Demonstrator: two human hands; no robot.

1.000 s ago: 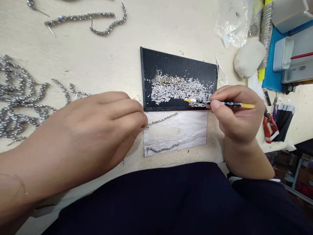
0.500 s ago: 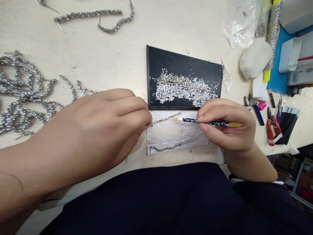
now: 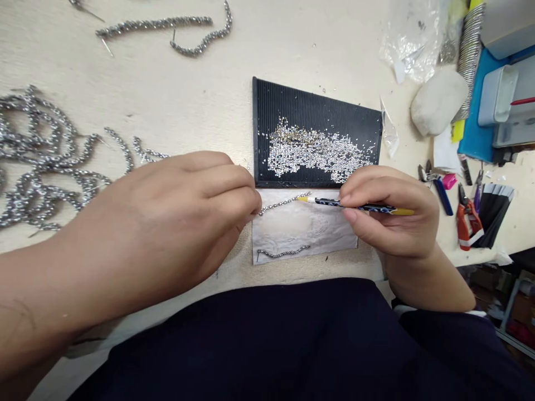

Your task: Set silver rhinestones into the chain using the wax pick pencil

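My left hand [image 3: 196,206] is closed, its fingertips pinching the near end of a thin silver chain [image 3: 280,204] set with small stones. My right hand [image 3: 388,214] grips a patterned pencil-like stick [image 3: 330,202] with a yellow tip. That tip meets the chain close to its far end. Under both lies a white cloth or paper sheet [image 3: 334,234], where a second short chain [image 3: 284,253] rests. Just beyond the sheet sits a black ribbed tray [image 3: 317,100] with many tiny sparkling stones [image 3: 309,153] scattered on it.
Piled silver chains [image 3: 45,156] lie at the left, and two more chain pieces [image 3: 154,25] at the top. On the right are a white stone-like lump [image 3: 438,103], orange-handled pliers [image 3: 468,223], a plastic bag [image 3: 412,39] and a blue box [image 3: 480,128].
The stick's yellow tip has moved slightly up onto the chain; before, it was just below it. My left hand keeps its pinch on the chain's end.
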